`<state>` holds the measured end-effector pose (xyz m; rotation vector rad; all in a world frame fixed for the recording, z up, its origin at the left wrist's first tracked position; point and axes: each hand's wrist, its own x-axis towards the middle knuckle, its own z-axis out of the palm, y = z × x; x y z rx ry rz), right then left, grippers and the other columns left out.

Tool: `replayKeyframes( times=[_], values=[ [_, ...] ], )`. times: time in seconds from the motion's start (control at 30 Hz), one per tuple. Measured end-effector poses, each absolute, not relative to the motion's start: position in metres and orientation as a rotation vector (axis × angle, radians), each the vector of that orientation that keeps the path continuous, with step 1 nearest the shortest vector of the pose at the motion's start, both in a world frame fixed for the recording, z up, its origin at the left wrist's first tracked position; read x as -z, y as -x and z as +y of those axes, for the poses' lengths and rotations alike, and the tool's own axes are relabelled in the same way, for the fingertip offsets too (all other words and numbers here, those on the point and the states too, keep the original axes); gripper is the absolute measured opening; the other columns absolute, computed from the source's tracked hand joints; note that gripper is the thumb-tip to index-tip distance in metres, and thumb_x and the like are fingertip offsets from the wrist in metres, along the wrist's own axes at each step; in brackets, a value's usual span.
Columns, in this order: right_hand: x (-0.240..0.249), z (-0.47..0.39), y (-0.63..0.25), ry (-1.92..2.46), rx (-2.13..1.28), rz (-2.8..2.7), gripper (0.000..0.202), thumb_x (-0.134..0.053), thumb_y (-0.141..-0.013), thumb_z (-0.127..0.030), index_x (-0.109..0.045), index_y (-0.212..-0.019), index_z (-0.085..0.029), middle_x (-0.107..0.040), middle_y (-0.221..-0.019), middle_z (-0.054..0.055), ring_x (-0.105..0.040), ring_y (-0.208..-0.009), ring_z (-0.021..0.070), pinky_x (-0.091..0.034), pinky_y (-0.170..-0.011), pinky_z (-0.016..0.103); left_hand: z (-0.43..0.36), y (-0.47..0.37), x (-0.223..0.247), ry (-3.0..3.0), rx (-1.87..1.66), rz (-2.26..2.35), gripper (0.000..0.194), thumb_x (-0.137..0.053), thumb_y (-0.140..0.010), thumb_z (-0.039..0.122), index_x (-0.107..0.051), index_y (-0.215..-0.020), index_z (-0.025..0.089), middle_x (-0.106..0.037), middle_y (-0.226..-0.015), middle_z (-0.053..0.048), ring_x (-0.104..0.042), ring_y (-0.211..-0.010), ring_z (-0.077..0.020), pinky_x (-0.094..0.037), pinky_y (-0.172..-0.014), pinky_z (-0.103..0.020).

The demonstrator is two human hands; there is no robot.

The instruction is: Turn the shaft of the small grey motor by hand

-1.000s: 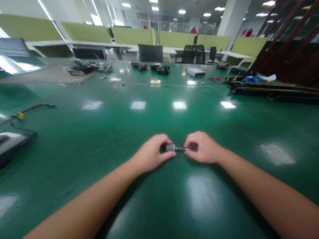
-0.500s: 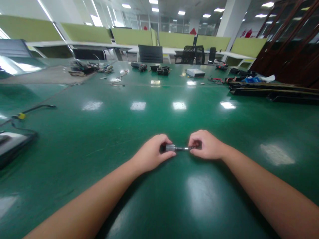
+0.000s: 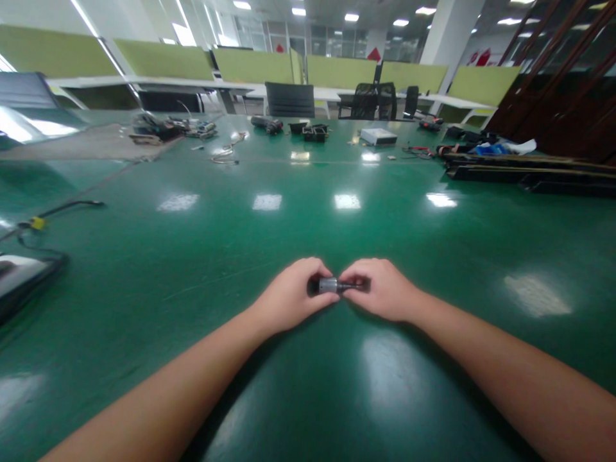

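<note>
Green tabletop (image 3: 144,269) (quite glossy), pale box (image 3: 378,137), black strips (image 3: 524,168)

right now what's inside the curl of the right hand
The thin shaft beyond the silver barrel runs into the curled right hand. The hand's fingers hide part of the shaft; its far end can't be made out.

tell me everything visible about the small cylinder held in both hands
The small cylinder has a silvery, metal-looking barrel, a dark left end and a thin dark shaft pointing right. It lies roughly level, running left to right. The left hand grips the barrel between thumb and fingers; the right hand pinches the shaft near the barrel. Whether it touches the green tabletop is unclear.
</note>
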<state>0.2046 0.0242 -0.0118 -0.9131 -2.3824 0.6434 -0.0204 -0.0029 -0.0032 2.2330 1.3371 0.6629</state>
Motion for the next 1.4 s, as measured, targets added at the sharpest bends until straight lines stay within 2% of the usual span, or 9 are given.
replayKeyframes(
  times=[0.5, 1.4],
  values=[
    [0.0117, 0.0262, -0.2056, 0.835, -0.484, -2.469, 0.009, -0.070, -0.085, -0.024, -0.074, -0.092, -0.021, -0.073, -0.088, 0.003, -0.064, -0.082, 0.0169, -0.043, -0.078, 0.031, -0.0019, 0.0190, 0.0039, -2.240, -0.676, 1.340, 0.026, -0.075, -0.080, 0.039, -0.063, -0.093, 0.020, -0.068, -0.093, -0.004, -0.063, -0.085, -0.0222, -0.048, -0.075, -0.034],
    [0.0081, 0.0278, -0.2101, 0.792, -0.525, -2.463, 0.006, -0.071, -0.081, -0.019, -0.073, -0.087, -0.019, -0.071, -0.078, 0.001, -0.061, -0.069, 0.0137, -0.043, -0.071, 0.027, -0.0039, 0.0200, 0.0045, -2.242, -0.666, 1.335, 0.027, -0.076, -0.080, 0.038, -0.062, -0.094, 0.020, -0.066, -0.094, -0.003, -0.061, -0.087, -0.0216, -0.046, -0.076, -0.033]
  ],
)
